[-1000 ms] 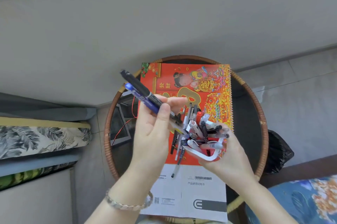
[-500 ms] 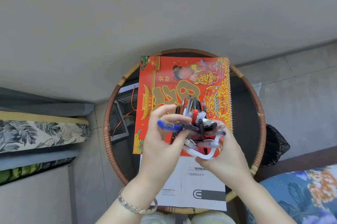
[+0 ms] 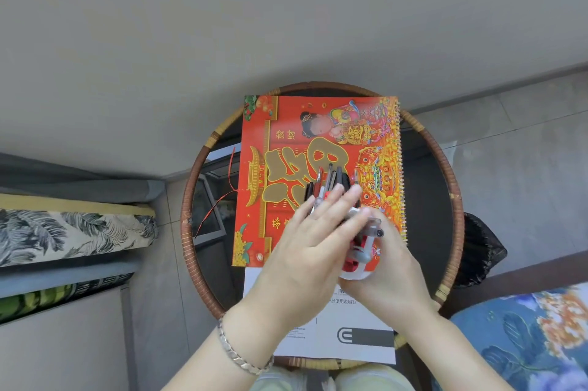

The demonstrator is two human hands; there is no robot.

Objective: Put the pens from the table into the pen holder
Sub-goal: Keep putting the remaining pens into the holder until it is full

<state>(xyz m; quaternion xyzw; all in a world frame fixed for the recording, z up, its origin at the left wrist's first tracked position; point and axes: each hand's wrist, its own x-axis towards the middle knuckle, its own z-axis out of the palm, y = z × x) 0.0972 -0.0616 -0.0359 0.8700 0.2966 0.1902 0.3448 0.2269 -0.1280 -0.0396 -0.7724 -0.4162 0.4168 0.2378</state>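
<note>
Rattan rimmed our round table (image 3: pixel 187 219), set by a grey wall; a red calendar (image 3: pixel 286 142) and white leaflet (image 3: pixel 359 320) covered it. Our left hand (image 3: pixel 305 260) lay flat, fingers spread, over the pens (image 3: pixel 331 177); our right hand (image 3: pixel 394 282) gripped the holder (image 3: pixel 356 273).

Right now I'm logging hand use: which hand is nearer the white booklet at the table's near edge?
Left, narrowly. The left hand overlaps the white booklet at its upper left corner; the right hand, gripping the pen holder, overlaps its top edge.
</note>
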